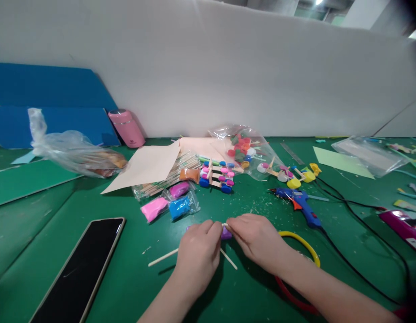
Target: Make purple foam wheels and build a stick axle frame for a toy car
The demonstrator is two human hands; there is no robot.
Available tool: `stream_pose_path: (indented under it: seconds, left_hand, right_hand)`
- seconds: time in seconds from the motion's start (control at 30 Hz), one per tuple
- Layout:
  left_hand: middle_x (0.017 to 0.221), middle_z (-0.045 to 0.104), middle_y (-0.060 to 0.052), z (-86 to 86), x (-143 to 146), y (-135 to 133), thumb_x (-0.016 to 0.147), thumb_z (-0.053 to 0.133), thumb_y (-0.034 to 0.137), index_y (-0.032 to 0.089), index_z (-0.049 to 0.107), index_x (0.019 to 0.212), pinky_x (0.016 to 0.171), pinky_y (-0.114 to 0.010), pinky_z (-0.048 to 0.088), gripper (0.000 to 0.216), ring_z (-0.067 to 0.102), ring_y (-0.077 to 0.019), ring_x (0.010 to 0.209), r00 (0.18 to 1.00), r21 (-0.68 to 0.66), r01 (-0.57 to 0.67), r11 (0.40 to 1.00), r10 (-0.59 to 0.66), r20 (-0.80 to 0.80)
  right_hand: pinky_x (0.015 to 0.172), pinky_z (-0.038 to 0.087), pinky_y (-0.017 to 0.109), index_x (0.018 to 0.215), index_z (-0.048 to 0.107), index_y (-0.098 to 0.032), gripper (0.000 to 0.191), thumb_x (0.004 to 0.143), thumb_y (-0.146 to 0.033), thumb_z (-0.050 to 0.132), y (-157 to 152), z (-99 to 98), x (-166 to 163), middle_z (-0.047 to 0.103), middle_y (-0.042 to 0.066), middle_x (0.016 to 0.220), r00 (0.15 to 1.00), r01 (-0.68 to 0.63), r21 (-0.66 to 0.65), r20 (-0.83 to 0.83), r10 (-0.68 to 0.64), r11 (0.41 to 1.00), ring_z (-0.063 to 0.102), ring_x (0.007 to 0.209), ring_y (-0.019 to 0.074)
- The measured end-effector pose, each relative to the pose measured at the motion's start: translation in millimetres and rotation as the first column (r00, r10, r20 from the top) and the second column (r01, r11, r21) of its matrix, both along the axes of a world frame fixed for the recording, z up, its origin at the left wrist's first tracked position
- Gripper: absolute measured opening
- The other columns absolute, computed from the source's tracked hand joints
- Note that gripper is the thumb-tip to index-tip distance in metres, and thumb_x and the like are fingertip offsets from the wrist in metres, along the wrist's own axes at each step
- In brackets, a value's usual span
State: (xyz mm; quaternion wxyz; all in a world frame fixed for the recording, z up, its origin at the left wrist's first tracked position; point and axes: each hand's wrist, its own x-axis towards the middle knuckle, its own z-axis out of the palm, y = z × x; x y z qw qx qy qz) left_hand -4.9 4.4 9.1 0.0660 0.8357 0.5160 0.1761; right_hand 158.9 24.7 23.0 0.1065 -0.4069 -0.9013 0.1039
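My left hand [199, 251] is closed around a thin pale wooden stick [163, 257], which sticks out to the left above the green table. At the stick's other end, my right hand [257, 240] has its fingertips pinched together, close to the left fingers. A second pale stick [229, 259] shows below the left hand; its upper part is hidden. Behind the fingers lies a purple item [226, 233], mostly covered, so I cannot tell its kind. A yellow and red ring [304, 242] lies partly under my right forearm.
A phone [78, 273] lies at the left. Ahead are clay packets [154, 208], bundled sticks [161, 181] and a small stick-and-clay model [217, 176]. A blue glue gun [300, 202] with a black cord lies right, near a magenta power strip [403, 228]. A pink bottle [127, 128] leans behind.
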Motion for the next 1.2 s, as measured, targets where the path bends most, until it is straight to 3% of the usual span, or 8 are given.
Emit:
stream_pose_path:
  seconds: [0.23,0.3,0.4,0.47,0.6,0.83,1.07,1.2]
  left_hand:
    - [0.064,0.055,-0.002,6.0,-7.0,4.7,0.082,0.036,0.011,0.017,0.053,0.073,0.054,-0.026,0.034,0.02,0.047,-0.0153,0.057,0.976,-0.094,0.198,0.976,-0.187,0.115]
    - [0.063,0.055,-0.001,7.4,-8.7,5.9,0.084,0.036,0.013,0.018,0.052,0.074,0.055,-0.025,0.035,0.019,0.047,-0.0141,0.058,0.955,-0.116,0.253,0.96,-0.228,0.192]
    - [0.065,0.056,-0.001,8.6,-11.4,7.8,0.085,0.038,0.015,0.018,0.053,0.078,0.057,-0.024,0.036,0.017,0.049,-0.0138,0.06,0.944,-0.09,0.187,0.978,-0.153,0.294]
    - [0.068,0.057,-0.002,9.2,-12.6,8.6,0.084,0.04,0.017,0.018,0.053,0.081,0.059,-0.024,0.039,0.014,0.052,-0.0141,0.063,0.925,-0.069,0.107,0.992,-0.074,0.372]
    - [0.071,0.058,-0.002,11.0,-11.7,8.6,0.084,0.042,0.018,0.017,0.055,0.082,0.06,-0.023,0.041,0.014,0.054,-0.0128,0.064,0.851,-0.131,0.062,0.989,0.016,0.525]
    - [0.073,0.061,-0.002,14.6,-9.6,7.9,0.081,0.047,0.024,0.017,0.059,0.081,0.059,-0.024,0.042,0.014,0.055,-0.0144,0.065,0.717,-0.303,0.0,0.953,0.211,0.664]
    - [0.05,0.044,0.004,21.2,-5.3,8.3,0.084,0.043,0.03,0.016,0.054,0.063,0.047,-0.021,0.03,0.028,0.04,-0.0097,0.048,0.625,-0.532,0.12,0.838,0.353,0.696]
    - [0.054,0.05,0.002,22.8,-2.9,7.7,0.084,0.043,0.028,0.015,0.055,0.06,0.054,-0.021,0.035,0.03,0.045,-0.0108,0.054,0.547,-0.558,0.213,0.802,0.375,0.748]
  right_hand:
    - [0.058,0.034,0.024,0.072,0.059,-0.019,0.027,0.089,-0.025,0.039,8.0,19.1,10.8,0.061,0.001,0.064,0.996,-0.083,-0.083,0.005,0.084,0.993,0.051,0.061,0.0144]
    - [0.057,0.035,0.021,0.07,0.06,-0.02,0.028,0.089,-0.026,0.04,8.5,30.9,16.1,0.062,-0.001,0.065,0.989,-0.147,-0.195,-0.039,0.142,0.97,0.052,0.061,0.0126]
    - [0.06,0.037,0.019,0.078,0.064,-0.019,0.026,0.089,-0.024,0.04,6.4,43.1,19.3,0.062,-0.002,0.071,0.943,-0.313,-0.52,-0.274,0.192,0.795,0.054,0.064,0.0102]
    - [0.056,0.037,0.017,0.083,0.064,-0.017,0.027,0.09,-0.027,0.039,4.7,43.2,17.9,0.055,-0.004,0.062,0.911,-0.321,-0.644,-0.411,0.04,0.695,0.05,0.057,0.0084]
    - [0.057,0.037,0.019,0.086,0.06,-0.015,0.028,0.09,-0.031,0.037,4.2,32.0,12.5,0.051,-0.004,0.059,0.781,-0.26,-0.723,-0.548,-0.301,0.64,0.046,0.056,0.0081]
    - [0.068,0.037,0.024,0.083,0.066,-0.018,0.027,0.088,-0.033,0.043,3.9,25.7,7.6,0.049,-0.001,0.072,0.728,-0.151,-0.658,-0.579,-0.367,0.738,0.047,0.066,0.0105]
    - [0.055,0.035,0.021,0.079,0.063,-0.015,0.027,0.087,-0.032,0.044,0.2,15.8,-4.5,0.052,-0.002,0.064,0.625,-0.115,-0.662,-0.628,-0.465,0.74,0.045,0.059,0.0096]
    - [0.057,0.04,0.021,0.075,0.062,-0.015,0.027,0.087,-0.031,0.044,-0.7,15.4,-12.9,0.057,0.0,0.067,0.616,-0.157,-0.646,-0.655,-0.437,0.747,0.051,0.061,0.0102]
